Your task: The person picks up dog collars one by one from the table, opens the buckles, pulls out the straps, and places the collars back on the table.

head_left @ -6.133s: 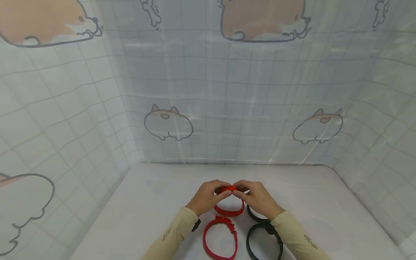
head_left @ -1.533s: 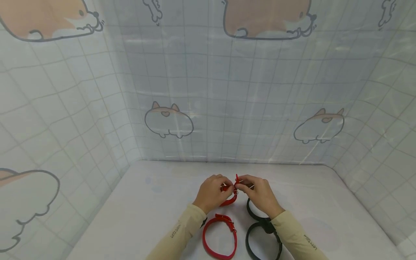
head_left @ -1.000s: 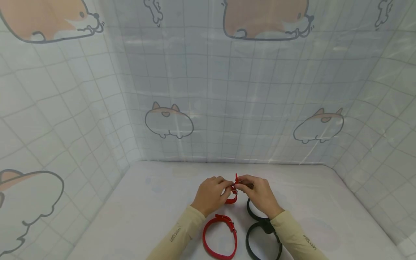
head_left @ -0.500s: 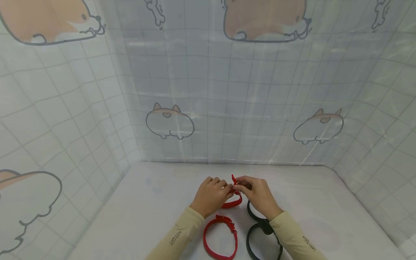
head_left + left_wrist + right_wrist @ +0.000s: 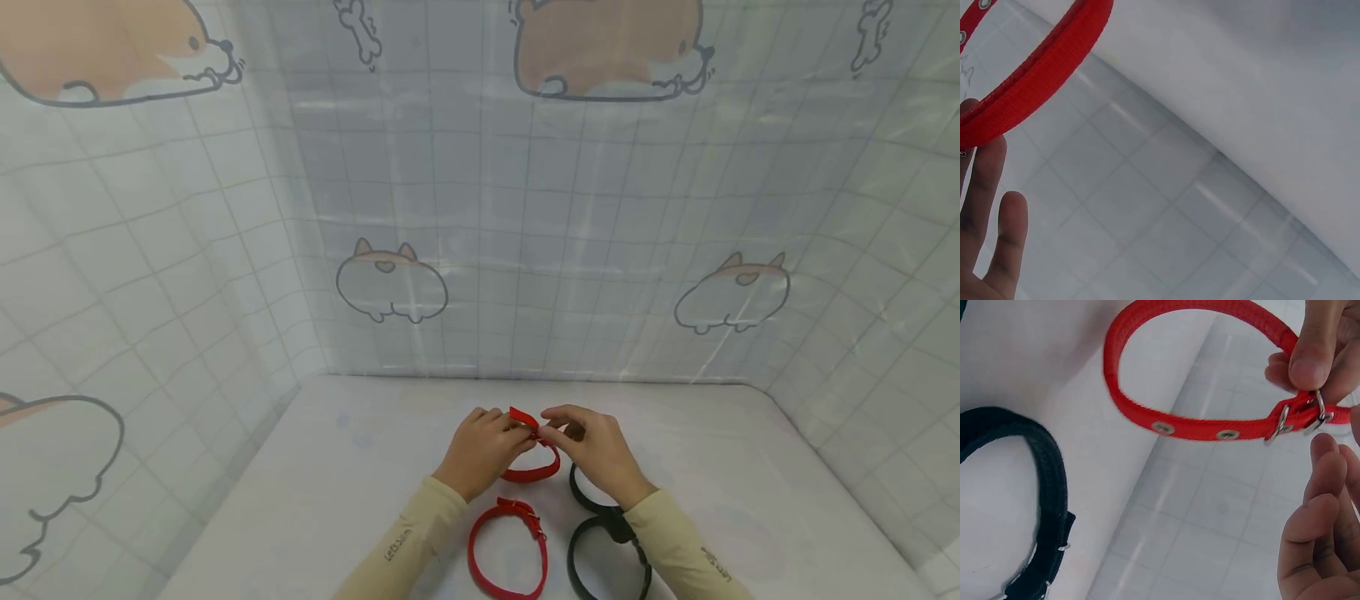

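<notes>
A red buckle collar [image 5: 532, 476] with metal eyelets hangs as a loop between both hands in the head view. My left hand [image 5: 480, 450] pinches it beside the metal buckle [image 5: 1317, 412], thumb on the strap. The strap's tail [image 5: 522, 416] sticks up from the buckle and leans left over the left fingers. At the tail, my right hand [image 5: 596, 450] has its thumb against the strap, index finger raised apart from the thumb. In the right wrist view, the right hand's other fingers [image 5: 1310, 525] bend loosely below the buckle.
A second red collar [image 5: 474, 546] lies buckled on the white table [image 5: 360, 467], nearer me. To its right lie two black collars, a near one [image 5: 572, 554] and a far one [image 5: 581, 492] partly under the right wrist. Walls printed with cartoon dogs surround the table.
The collar's tail, upright between the fingers earlier, has tipped over to the left. The right fingertips have parted from their pinch. The left hand has shifted slightly left; the collars on the table stay put.
</notes>
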Demonstrator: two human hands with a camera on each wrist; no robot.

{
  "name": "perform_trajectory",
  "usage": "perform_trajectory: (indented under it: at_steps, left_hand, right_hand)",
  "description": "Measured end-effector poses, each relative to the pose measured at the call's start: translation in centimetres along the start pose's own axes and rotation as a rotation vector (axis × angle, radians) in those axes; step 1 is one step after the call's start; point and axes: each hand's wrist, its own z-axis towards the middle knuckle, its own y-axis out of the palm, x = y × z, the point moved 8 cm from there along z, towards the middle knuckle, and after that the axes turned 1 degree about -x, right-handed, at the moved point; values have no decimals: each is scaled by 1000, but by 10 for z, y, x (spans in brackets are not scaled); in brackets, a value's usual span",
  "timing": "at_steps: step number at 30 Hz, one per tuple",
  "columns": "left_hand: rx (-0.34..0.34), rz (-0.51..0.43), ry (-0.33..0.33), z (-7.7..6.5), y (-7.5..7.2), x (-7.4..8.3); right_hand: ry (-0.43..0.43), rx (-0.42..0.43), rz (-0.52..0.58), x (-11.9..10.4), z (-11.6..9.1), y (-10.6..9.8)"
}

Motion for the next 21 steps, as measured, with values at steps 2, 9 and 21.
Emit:
perform_trajectory:
  at_steps: [2,9,21]
  left_hand:
    - [-11,-8,-15,0,0,-3]
    - [18,-129,-93,-4,-1,-20]
    - [22,-429,-226,-4,4,-37]
  right_hand:
    - [-1,17,-19,3,0,-2]
    - [-3,27,-77,15,-2,-6]
    - [146,-124,73,39,-2,11]
